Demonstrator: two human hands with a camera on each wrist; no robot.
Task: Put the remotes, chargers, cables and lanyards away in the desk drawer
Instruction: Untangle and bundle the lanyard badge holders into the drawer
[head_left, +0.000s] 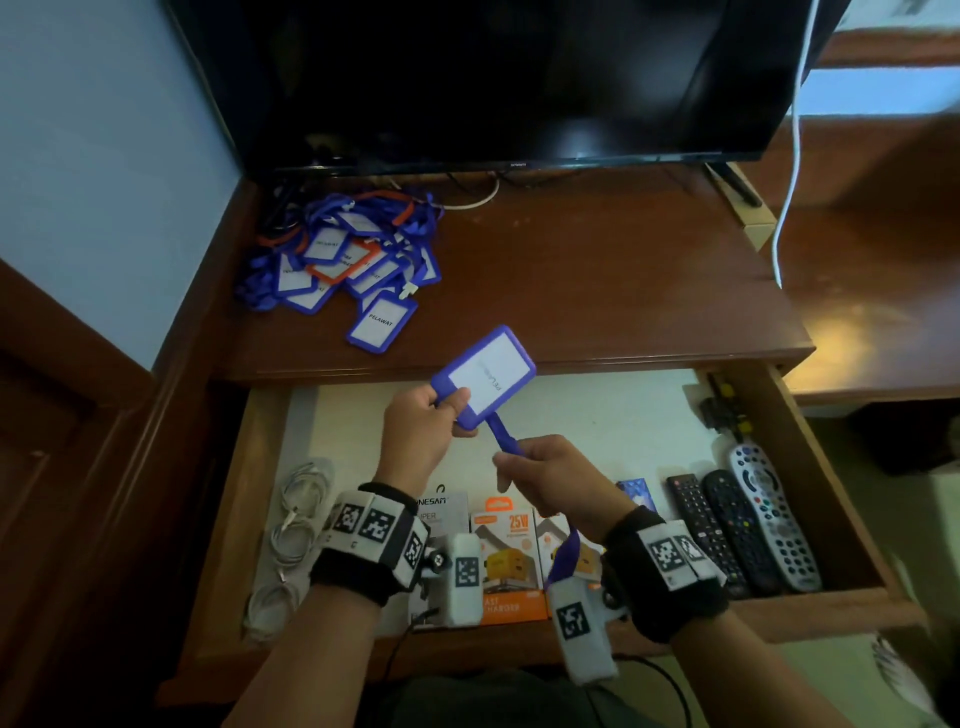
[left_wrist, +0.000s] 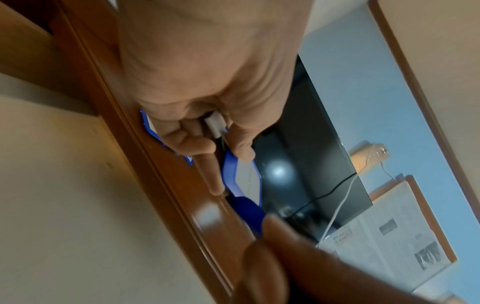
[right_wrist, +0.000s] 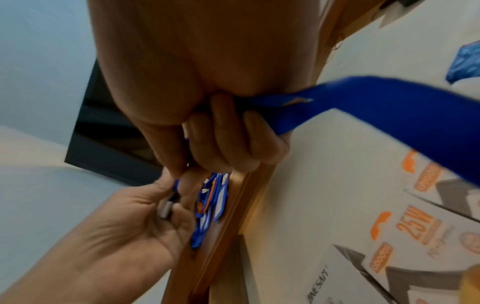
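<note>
Above the open drawer (head_left: 810, 426), my left hand (head_left: 421, 426) pinches the lower corner of a blue badge holder (head_left: 485, 371) with a white card. My right hand (head_left: 550, 475) grips its blue strap (head_left: 503, 436), which runs through the fist and hangs out below as a loose tail (right_wrist: 389, 107). In the left wrist view the badge holder (left_wrist: 241, 179) sits edge-on between the fingers. A pile of blue and orange lanyards (head_left: 343, 260) lies on the desk's back left. In the drawer lie three remotes (head_left: 743, 525), charger boxes (head_left: 511, 551) and white cables (head_left: 296, 530).
A dark TV (head_left: 498, 78) stands at the back of the wooden desk (head_left: 597, 280). A white cable (head_left: 789, 171) hangs down at the right. A small blue packet (head_left: 634, 491) lies in the drawer beside the remotes. The drawer's back half shows bare white lining (head_left: 597, 410).
</note>
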